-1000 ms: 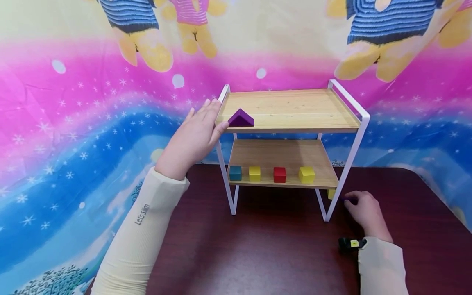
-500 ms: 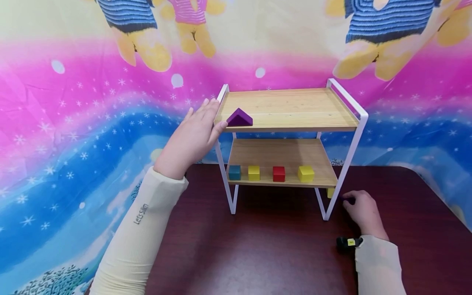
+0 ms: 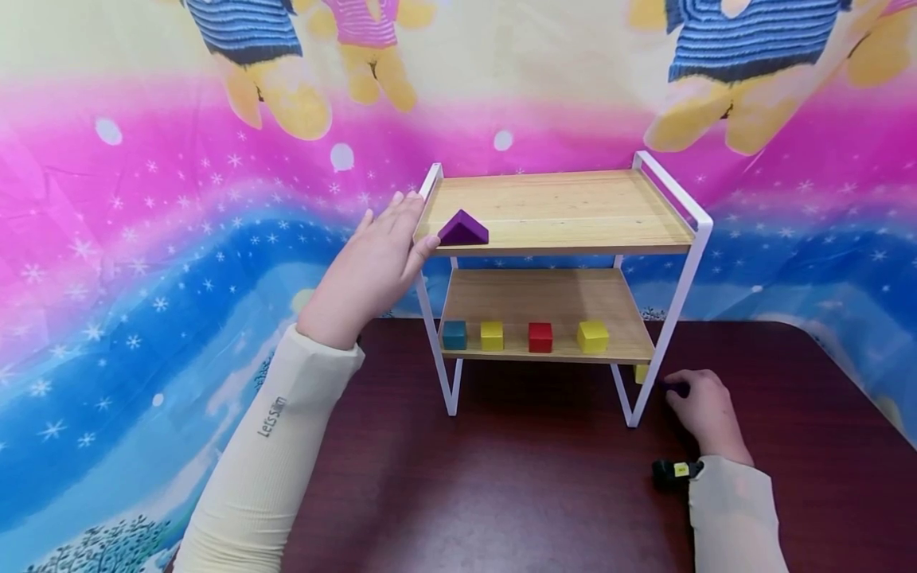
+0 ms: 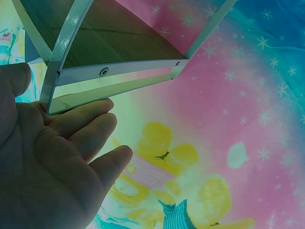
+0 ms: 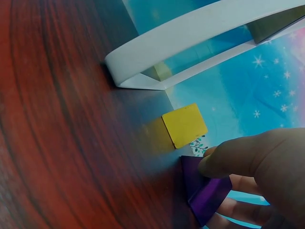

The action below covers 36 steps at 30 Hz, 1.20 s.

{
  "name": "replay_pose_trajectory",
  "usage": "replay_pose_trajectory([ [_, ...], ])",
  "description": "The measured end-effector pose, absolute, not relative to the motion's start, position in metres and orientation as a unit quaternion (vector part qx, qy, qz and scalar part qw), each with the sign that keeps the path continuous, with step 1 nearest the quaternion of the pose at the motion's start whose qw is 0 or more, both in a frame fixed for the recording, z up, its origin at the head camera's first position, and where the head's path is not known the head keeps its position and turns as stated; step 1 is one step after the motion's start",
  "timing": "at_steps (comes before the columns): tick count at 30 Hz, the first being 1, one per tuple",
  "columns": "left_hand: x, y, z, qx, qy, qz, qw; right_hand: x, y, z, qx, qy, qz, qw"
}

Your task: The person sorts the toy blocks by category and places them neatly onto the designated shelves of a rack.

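A two-tier wooden shelf [image 3: 566, 203] with white metal frames stands on the table. My left hand [image 3: 368, 270] rests along its upper left rail, fingers extended; the left wrist view shows the palm and fingers [image 4: 90, 126] against the white frame. Close to the left thumb, a purple triangular block [image 3: 464, 231] sits at the front left of the top tier. To the right of the shelf, my right hand [image 3: 708, 414] pinches a purple wedge-shaped block [image 5: 209, 198] at the table surface. A yellow block [image 5: 185, 125] stands just beyond it, apart from it.
On the lower tier, a teal cube [image 3: 454, 335], a yellow cube [image 3: 491, 336], a red cube [image 3: 540, 337] and another yellow cube [image 3: 593, 337] form a row along the front. The dark red table [image 3: 501, 477] extends forward of the shelf; a printed cloth [image 3: 215, 199] hangs behind.
The whole head view has shifted slightly left. My left hand stays at the rail, and my right hand holds nearly the same place beside the shelf with the purple block.
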<state>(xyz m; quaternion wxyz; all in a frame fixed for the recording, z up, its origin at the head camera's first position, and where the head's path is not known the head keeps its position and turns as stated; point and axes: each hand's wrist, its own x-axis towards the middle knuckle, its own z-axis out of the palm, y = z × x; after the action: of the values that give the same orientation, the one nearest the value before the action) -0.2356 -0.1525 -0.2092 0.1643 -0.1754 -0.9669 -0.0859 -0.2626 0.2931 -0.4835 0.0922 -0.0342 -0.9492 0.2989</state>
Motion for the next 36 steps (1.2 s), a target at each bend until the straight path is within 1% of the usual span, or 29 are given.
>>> replay_pose_trajectory([
  [10, -0.235, -0.153, -0.209, -0.173, -0.968, -0.086, 0.161, -0.263, 0.294, -0.483, -0.03, -0.948, 0.3, 0.098],
  [29, -0.234, -0.152, -0.208, -0.176, -0.968, -0.088, 0.158, -0.261, 0.294, -0.476, -0.044, -0.946, 0.312, 0.078],
  [36, -0.234, -0.152, -0.208, -0.176, -0.968, -0.088, 0.158, -0.258, 0.293, -0.471, -0.041, -0.944, 0.315, 0.088],
])
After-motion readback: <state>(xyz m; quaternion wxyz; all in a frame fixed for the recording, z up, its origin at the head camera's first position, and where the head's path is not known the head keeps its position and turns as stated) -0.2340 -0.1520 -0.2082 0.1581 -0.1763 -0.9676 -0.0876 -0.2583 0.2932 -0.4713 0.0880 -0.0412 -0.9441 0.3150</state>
